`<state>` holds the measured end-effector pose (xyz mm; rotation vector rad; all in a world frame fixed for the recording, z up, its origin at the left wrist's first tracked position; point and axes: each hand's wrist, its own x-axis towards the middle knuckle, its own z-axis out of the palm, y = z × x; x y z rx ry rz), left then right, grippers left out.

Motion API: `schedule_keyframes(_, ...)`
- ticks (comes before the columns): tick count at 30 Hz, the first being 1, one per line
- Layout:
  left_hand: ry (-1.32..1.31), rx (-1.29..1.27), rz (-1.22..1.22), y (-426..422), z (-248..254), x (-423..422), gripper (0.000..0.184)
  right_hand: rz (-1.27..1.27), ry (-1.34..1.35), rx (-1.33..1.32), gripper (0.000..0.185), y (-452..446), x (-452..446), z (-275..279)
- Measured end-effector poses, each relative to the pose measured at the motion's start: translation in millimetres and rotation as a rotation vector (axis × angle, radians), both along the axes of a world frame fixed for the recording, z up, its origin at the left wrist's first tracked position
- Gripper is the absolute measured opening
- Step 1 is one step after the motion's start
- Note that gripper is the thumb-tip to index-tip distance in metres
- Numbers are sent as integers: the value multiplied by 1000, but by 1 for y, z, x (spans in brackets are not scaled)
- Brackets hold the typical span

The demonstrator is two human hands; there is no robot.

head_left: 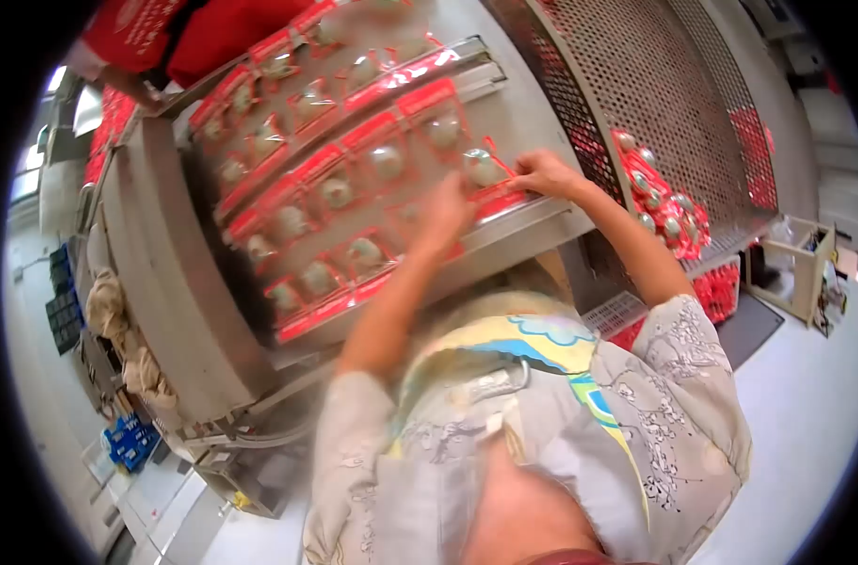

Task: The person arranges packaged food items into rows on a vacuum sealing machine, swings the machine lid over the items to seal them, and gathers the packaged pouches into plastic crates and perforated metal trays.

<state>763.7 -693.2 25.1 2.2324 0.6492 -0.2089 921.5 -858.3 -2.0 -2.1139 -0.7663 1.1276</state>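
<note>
Rows of red-edged clear plastic packets [385,162], each with a round pale item inside, lie on a metal work surface [504,118]. At the near right end is one such packet [483,169]. My right hand [548,175] has its fingers closed on the right edge of that packet. To the left of it, my left hand [445,212] is over the near row, close to the same packet. Motion smears its fingers, so I cannot make out whether they hold anything.
A perforated metal bin [655,75] stands on the right, with a heap of red packets [669,212] in it. A broad metal housing [179,273] borders the left side. Across the surface is a person in red [132,33], with a hand near the far corner.
</note>
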Motion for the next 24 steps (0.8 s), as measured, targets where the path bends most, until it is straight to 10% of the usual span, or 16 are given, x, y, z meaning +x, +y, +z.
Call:
schedule_keyframes(9, 274, 214, -259, 4, 22, 5, 60, 205, -107, -107, 36, 6, -5, 23)
schedule_keyframes(22, 187, 220, -83, -4, 34, -8, 39, 241, -53, -49, 34, 2, 16, 21)
schedule_keyframes(24, 16, 248, -44, -14, 52, -18, 41, -100, 19, 129, 34, 3, 45, 46)
